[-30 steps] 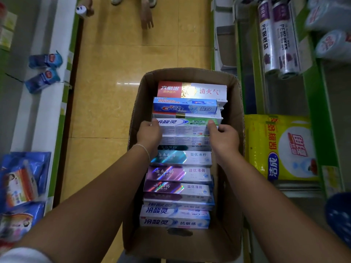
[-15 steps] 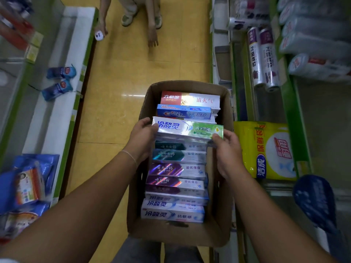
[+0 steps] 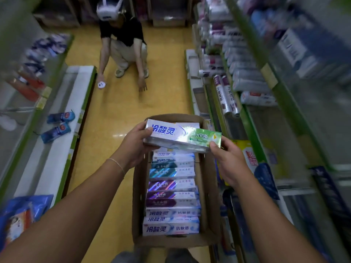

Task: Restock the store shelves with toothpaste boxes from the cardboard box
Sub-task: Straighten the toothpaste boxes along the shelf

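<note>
Both hands (image 3: 133, 147) have lifted the toothpaste box (image 3: 182, 137) clear, seemingly a stack.

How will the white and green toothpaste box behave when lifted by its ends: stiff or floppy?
Probably stiff: the toothpaste box spans straight between the left hand and right hand without sagging. Its glossy faces may be slightly slippery. It looks light.

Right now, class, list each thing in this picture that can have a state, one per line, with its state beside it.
cardboard box: open-topped, a row of toothpaste boxes inside
white and green toothpaste boxes: lifted above the carton, held level at both ends
left hand: gripping the stack's left end
right hand: gripping the stack's right end
blue packs: lying flat on the left shelf
</note>
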`<state>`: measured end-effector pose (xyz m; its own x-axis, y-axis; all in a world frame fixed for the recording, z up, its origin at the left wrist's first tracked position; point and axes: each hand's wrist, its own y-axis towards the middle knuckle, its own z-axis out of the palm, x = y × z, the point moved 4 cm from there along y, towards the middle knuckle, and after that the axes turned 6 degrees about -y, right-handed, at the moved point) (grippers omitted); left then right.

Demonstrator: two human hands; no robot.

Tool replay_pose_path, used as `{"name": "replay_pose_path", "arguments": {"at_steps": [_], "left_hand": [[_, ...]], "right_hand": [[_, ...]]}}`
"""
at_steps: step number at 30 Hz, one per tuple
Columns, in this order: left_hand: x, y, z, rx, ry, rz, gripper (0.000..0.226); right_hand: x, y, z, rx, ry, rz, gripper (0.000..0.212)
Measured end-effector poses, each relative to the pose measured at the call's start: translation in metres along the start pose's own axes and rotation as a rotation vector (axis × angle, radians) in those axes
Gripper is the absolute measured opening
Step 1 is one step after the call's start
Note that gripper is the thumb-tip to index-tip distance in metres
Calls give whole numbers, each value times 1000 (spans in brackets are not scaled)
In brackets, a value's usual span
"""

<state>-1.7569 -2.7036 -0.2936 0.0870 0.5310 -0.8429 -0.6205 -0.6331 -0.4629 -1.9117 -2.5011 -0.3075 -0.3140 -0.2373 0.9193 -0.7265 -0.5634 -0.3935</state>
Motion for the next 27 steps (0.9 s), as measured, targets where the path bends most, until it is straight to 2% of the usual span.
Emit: {"name": "replay_pose_path", "arguments": {"at_steps": [5,10,16,20,25,27], "left_hand": [[-24,-25,5,123,13,59,11],[-36,-41,-12,243,128,90,13],[-41,-71,-35,347,164,-17,23],[-38,-89,-38,412,173,-24,32],[-29,-116,-26,611,193,-106,52],[-23,-122,-21,694,146,-193,56]], "right_hand": [[31,-46,7,-52,-29,-89,25],[40,-93,22,-137,-34,-125,33],[32,-146,46,-172,-9,-149,23],[24,-182,48,-225,16,-153,34],[16,-222,34,-302,82,-115,44],[14,-239,28,-349,108,-118,39]]}}
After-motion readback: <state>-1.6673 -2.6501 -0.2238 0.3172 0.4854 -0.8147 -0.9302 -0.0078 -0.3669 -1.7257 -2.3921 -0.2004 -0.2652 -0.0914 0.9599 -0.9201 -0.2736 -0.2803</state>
